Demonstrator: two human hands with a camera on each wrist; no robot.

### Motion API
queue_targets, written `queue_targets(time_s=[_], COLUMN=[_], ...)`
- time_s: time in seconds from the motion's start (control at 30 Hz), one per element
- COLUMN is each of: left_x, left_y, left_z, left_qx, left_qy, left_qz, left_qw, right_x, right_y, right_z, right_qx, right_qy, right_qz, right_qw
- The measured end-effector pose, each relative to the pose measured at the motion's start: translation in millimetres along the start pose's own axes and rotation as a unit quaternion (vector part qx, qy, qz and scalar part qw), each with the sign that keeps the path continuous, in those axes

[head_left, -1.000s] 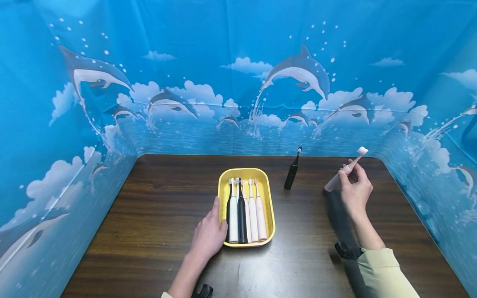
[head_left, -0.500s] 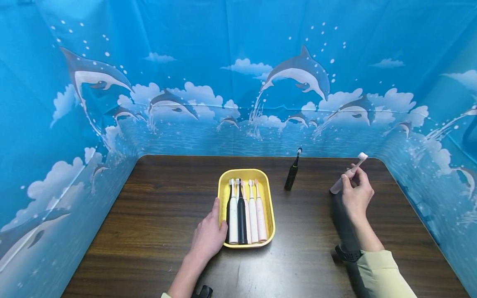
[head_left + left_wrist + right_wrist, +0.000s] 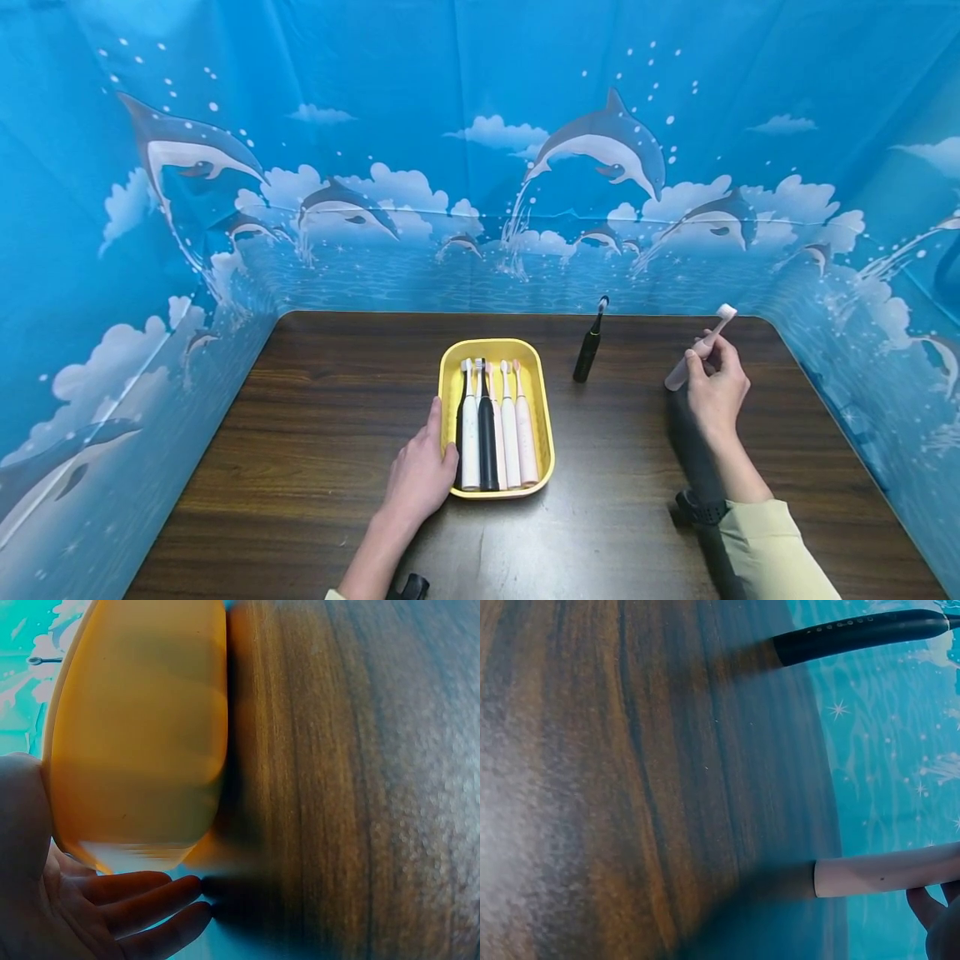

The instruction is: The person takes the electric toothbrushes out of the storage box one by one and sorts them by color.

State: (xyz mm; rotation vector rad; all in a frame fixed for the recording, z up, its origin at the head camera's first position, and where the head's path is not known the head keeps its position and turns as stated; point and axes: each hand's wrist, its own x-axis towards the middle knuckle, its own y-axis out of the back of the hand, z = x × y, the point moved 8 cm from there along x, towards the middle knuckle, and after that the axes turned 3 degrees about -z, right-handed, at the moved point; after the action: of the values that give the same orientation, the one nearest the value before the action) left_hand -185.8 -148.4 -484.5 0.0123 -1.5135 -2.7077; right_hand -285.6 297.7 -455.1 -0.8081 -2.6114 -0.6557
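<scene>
My right hand (image 3: 720, 387) pinches a pale pink electric toothbrush (image 3: 677, 375) around its upper handle, with the white-bristled head pointing up. Its base is at or very near the tabletop; in the right wrist view the pink handle (image 3: 870, 874) meets its dark reflection. Left of it, a black electric toothbrush (image 3: 588, 354) stands upright by itself. My left hand (image 3: 423, 467) holds the left side of a yellow tray (image 3: 550, 450), thumb over the rim and fingers along the outer wall. Inside the tray lie several black, white and pink electric toothbrushes (image 3: 508, 437), heads toward the far end.
The dark wooden table (image 3: 322, 400) has rounded far corners. A blue dolphin-printed backdrop (image 3: 420, 125) rises behind it and along both sides. Dark straps with devices (image 3: 701, 507) sit on both wrists.
The right hand has brought the pink toothbrush's base slightly to the right, and the brush stands a little steeper. Left hand, tray and black toothbrush stay in place.
</scene>
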Motion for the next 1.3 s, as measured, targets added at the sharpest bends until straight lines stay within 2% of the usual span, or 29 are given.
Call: queue_targets(time_s=[0.27,0.53,0.63,0.73,0.87,1.0,1.13,1.3], left_x=[0.4,0.4,0.3,0.2,0.2,0.6,0.8,0.3], left_y=[-0.8,-0.9,-0.4,-0.2,-0.4,-0.3,0.0,0.4], left_z=[-0.4,-0.3,-0.1,0.1,-0.5,-1.6,-1.4,-0.7], left_qx=[-0.001,0.002,0.002,0.002,0.000,0.001,0.002,0.001], left_qy=[0.000,-0.002,-0.002,-0.002,0.000,-0.001,-0.004,-0.007], left_qz=[-0.003,0.000,0.001,0.001,-0.002,0.000,0.002,0.006], left_qw=[1.0000,1.0000,1.0000,1.0000,1.0000,1.0000,1.0000,1.0000], right_x=[-1.1,-2.2,-3.3,-4.9,-7.0,-9.0,-15.4,-39.3], right_y=[-3,-4,-3,2,15,25,26,14], right_z=[2,2,2,-1,-14,-34,-58,-105], right_qx=[-0.025,-0.016,0.003,0.026,0.049,0.075,0.102,0.129], right_qy=[-0.028,-0.032,-0.038,-0.037,0.000,0.047,0.083,0.143], right_qz=[-0.025,-0.031,-0.019,0.015,0.084,0.142,0.160,0.141], right_qw=[0.9990,0.9989,0.9991,0.9989,0.9953,0.9860,0.9783,0.9711])
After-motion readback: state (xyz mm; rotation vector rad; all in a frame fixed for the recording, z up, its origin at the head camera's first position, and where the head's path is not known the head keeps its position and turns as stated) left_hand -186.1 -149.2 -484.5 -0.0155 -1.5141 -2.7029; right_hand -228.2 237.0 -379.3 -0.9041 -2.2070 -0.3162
